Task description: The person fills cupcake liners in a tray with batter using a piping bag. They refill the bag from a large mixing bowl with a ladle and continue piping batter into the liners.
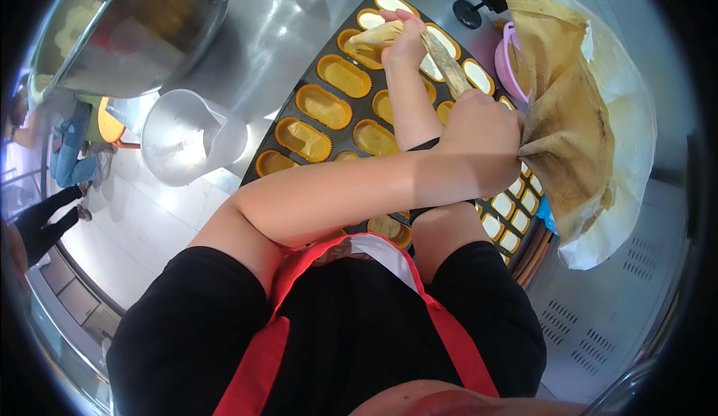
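My left arm crosses over my right forearm. My left hand (485, 135) is closed around the neck of a stained cloth piping bag (561, 113), whose wide top flares out at the right with a translucent sheet around it. Near the bag's narrow end, my right hand (405, 43) grips it; the tip points left over an oval yellow paper liner (367, 56). Below lies a dark baking tray (286, 102) with many yellow liners. Those at the upper and right side hold a smooth white filling (442, 40); an oval liner at the left (323, 106) shows no white filling. My arms hide part of the tray.
A large metal mixing bowl (140, 63) and a translucent plastic jug (185, 138) stand left. A pink basket (507, 63) is partly behind the bag. Small square filled liners (503, 206) lie right. Other people (73, 147) are at far left.
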### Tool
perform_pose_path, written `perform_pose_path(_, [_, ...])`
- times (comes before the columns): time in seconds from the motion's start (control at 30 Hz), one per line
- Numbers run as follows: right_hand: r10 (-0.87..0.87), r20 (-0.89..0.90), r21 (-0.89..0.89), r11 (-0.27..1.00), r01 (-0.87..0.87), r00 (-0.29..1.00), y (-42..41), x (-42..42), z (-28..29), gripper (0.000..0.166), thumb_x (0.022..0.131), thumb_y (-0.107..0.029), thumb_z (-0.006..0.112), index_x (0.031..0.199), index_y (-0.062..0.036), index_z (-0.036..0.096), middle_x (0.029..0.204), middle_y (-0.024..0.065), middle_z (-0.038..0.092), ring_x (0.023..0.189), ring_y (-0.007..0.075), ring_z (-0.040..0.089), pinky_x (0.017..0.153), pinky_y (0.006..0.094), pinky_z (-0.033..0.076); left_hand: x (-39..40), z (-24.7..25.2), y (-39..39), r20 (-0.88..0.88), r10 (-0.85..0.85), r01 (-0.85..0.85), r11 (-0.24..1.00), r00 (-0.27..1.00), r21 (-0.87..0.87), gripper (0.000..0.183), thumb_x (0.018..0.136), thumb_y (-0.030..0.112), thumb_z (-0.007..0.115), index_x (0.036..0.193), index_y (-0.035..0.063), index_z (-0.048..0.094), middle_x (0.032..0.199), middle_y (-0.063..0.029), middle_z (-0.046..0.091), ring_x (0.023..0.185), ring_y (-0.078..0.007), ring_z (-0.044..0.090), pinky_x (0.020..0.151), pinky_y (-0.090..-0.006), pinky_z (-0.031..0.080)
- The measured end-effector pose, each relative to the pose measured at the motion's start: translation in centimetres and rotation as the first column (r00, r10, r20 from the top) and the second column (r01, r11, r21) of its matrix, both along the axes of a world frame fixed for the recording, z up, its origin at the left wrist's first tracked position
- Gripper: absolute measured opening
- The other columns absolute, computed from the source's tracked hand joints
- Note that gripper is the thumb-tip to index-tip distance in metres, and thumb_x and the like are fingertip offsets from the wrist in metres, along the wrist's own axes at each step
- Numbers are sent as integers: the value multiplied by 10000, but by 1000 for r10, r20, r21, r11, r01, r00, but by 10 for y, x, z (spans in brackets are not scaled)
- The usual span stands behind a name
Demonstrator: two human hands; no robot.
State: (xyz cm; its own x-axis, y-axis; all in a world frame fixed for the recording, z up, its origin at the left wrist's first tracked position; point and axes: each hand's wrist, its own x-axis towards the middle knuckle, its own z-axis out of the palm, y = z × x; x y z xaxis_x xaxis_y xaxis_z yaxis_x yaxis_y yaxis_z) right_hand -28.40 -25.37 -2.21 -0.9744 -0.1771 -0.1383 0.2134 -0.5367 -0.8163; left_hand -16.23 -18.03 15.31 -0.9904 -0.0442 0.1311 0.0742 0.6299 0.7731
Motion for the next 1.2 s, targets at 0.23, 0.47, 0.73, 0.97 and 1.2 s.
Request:
perform_pose_path(0.23, [203, -259, 369, 924, -97, 944, -13, -12, -44, 187, 737, -22, 354, 830, 25, 509, 775, 182, 615, 764, 242, 607, 759, 334, 475, 15, -7, -24, -46, 97, -97, 995, 994, 14, 148, 543, 108, 588, 685, 71, 609, 635, -107, 590, 695, -250, 585, 723, -339, 405])
perform_pose_path(0.47, [285, -256, 420, 893, -160, 924, -22, -9, -46, 179, 721, -30, 371, 748, 38, 534, 729, 167, 607, 693, 233, 616, 690, 324, 496, 27, -6, -33, -80, 99, -99, 995, 992, 3, 142, 535, 101, 600, 673, 69, 607, 640, -108, 587, 698, -261, 586, 718, -340, 413])
perform_pose_path(0.73, [321, -295, 446, 879, -168, 900, -7, -15, -53, 154, 721, 37, 382, 732, 16, 534, 680, 109, 567, 634, 187, 578, 645, 293, 492, 35, -11, -27, -102, 71, -62, 994, 992, 93, 157, 554, 73, 596, 708, 61, 622, 647, -112, 591, 698, -270, 585, 718, -350, 419])
perform_pose_path(0.97, [310, -256, 415, 891, -186, 916, 3, -15, -52, 137, 701, 50, 380, 695, 10, 511, 637, 87, 523, 556, 160, 517, 573, 260, 468, 42, -7, -26, -122, 58, -29, 975, 991, 220, 180, 562, 78, 593, 739, 86, 627, 638, -115, 588, 692, -286, 579, 709, -355, 417])
perform_pose_path(1.2, [279, -284, 511, 854, -101, 917, -8, -16, -54, 129, 691, 39, 399, 627, -15, 497, 525, 33, 446, 438, 94, 406, 389, 215, 303, 48, -9, -32, -105, 94, -64, 963, 990, 263, 144, 558, 100, 597, 698, 82, 620, 622, -121, 578, 693, -295, 570, 676, -367, 419])
